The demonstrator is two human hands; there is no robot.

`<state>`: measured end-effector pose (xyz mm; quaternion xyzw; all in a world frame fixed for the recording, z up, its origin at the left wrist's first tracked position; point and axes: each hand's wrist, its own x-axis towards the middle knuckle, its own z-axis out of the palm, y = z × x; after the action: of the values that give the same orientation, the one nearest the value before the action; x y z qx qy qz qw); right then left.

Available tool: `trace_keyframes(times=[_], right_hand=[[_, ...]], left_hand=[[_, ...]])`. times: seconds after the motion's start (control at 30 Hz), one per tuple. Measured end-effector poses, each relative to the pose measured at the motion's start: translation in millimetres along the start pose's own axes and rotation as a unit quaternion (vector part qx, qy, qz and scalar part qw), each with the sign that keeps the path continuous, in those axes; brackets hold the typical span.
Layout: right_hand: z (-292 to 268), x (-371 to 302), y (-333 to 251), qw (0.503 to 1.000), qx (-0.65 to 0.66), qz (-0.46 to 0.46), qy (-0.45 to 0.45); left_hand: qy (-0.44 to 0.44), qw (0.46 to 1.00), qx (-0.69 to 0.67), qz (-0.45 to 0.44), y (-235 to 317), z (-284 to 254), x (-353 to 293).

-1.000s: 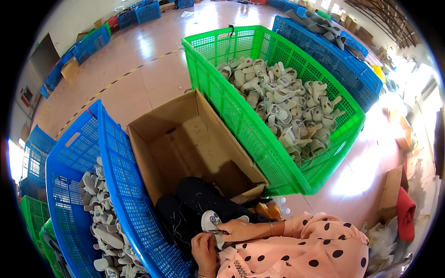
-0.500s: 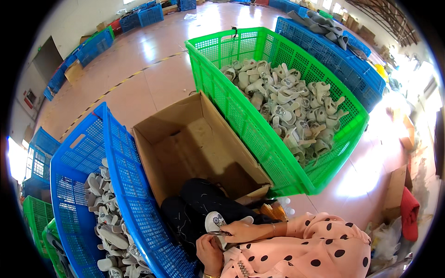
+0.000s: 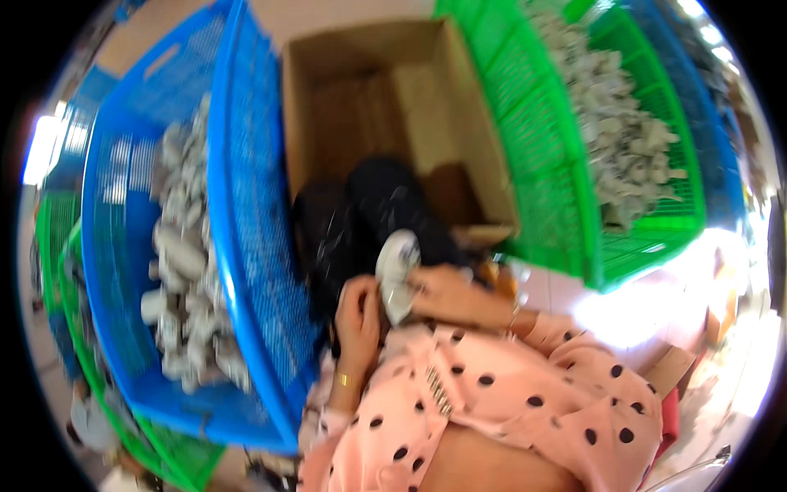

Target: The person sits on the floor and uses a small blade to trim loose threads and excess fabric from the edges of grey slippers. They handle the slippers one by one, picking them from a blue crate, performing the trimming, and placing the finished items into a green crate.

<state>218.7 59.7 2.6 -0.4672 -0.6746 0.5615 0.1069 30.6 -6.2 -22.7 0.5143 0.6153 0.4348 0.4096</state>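
Observation:
A small white shoe [image 3: 399, 266] with a dark print on its toe stands on end above my lap. My right hand [image 3: 459, 295] grips it from the right, fingers closed along its side. Close against the shoe's left edge is my left hand [image 3: 358, 318], its fingers curled in. What the left fingers hold, if anything, is blurred and hidden. Many similar pale shoes [image 3: 193, 271] fill part of the blue crate [image 3: 262, 279] on my left. More lie heaped in the green crate [image 3: 541, 156] on the right.
Between the crates, in front of my knees, sits an open cardboard box [image 3: 430, 107]. Further green crates [image 3: 61, 246] stand beyond the blue one at far left. Bright light falls on the floor [image 3: 631, 316] at right.
The view has swung down and right, so crates, box and hands appear shifted. The shoe has turned more upright. A thin dark tool seen at the hands earlier cannot be made out now.

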Motion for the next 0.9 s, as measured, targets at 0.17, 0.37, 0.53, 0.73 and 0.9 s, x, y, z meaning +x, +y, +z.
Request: trace_keyframes(times=[0.17, 0.37, 0.53, 0.73, 0.9], right_hand=[[7, 5, 10, 1.000, 0.012, -0.021, 0.003], [1, 7, 9, 0.999, 0.037, 0.007, -0.038], [0, 6, 10, 0.998, 0.043, 0.019, -0.044], [2, 6, 10, 0.998, 0.047, 0.016, -0.035], [4, 8, 11, 0.998, 0.043, 0.013, -0.036]], left_hand=[[-0.011, 0.999, -0.038, -0.018, 1, -10, 0], [-0.014, 1.000, -0.014, -0.008, 2, -8, -1], [-0.006, 0.995, 0.074, 0.062, 7, -4, 4], [-0.031, 0.941, 0.253, 0.224, 15, -13, 21], [-0.050, 0.903, 0.314, 0.288, 14, -14, 25]])
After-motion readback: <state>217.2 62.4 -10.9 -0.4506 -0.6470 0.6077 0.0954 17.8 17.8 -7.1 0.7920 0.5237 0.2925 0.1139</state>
